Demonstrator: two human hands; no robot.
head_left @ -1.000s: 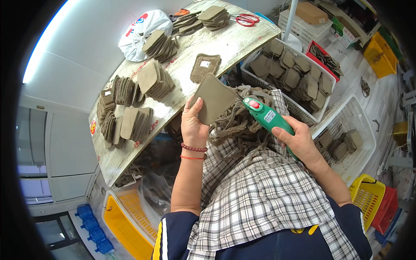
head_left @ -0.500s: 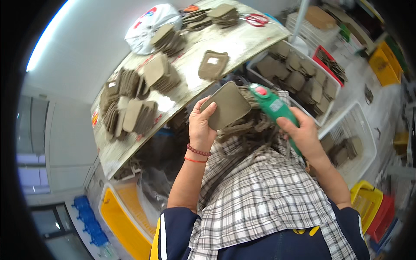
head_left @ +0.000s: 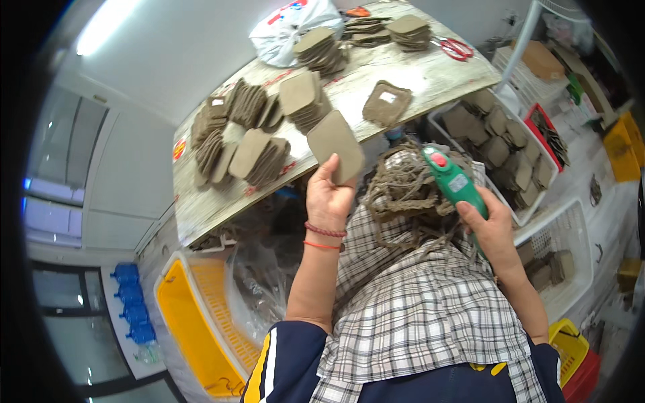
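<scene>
A white plastic bag [head_left: 285, 37] is slumping at the far edge of the pale wooden table [head_left: 440, 79], while a pair of red-handled scissors [head_left: 459, 50] is lying toward its right end. A tube light [head_left: 107, 25] is glowing at upper left. Blue plastic containers [head_left: 132, 294] (several, in a row) are standing at lower left, near a yellow basket [head_left: 183, 316]. A cardboard box [head_left: 543, 60] is resting at upper right, just beside a white pole [head_left: 525, 43].

Room brightly lit; tube light [head_left: 107, 25] at upper left overexposed. Glare whitens patches of table [head_left: 440, 79]. Deep shadow beneath table. Mild blur throughout, detail soft toward right edge. Straight lines bow near rim; corners black.
</scene>
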